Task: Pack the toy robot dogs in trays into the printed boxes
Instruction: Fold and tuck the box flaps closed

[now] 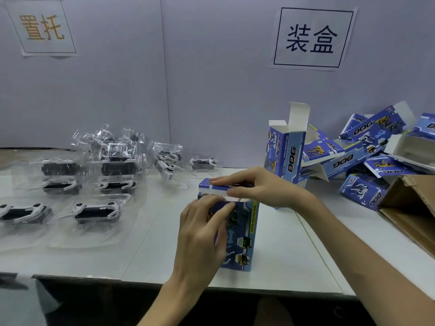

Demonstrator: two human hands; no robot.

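Observation:
A blue printed box [244, 241] stands upright near the table's front edge. My left hand [202, 234] wraps its left side and front. My right hand [256, 187] presses the box's top flap [216, 188] down from above, fingers flat along it. The flap is nearly level, with a narrow gap beneath it. What is inside the box is hidden. Several toy robot dogs in clear plastic trays [96, 211] lie across the left part of the table.
Another blue box [286, 154] stands behind with its top flaps up. A heap of printed boxes [367, 151] lies at the back right beside a brown carton [409, 205]. White partition walls with two paper signs [313, 37] close off the back.

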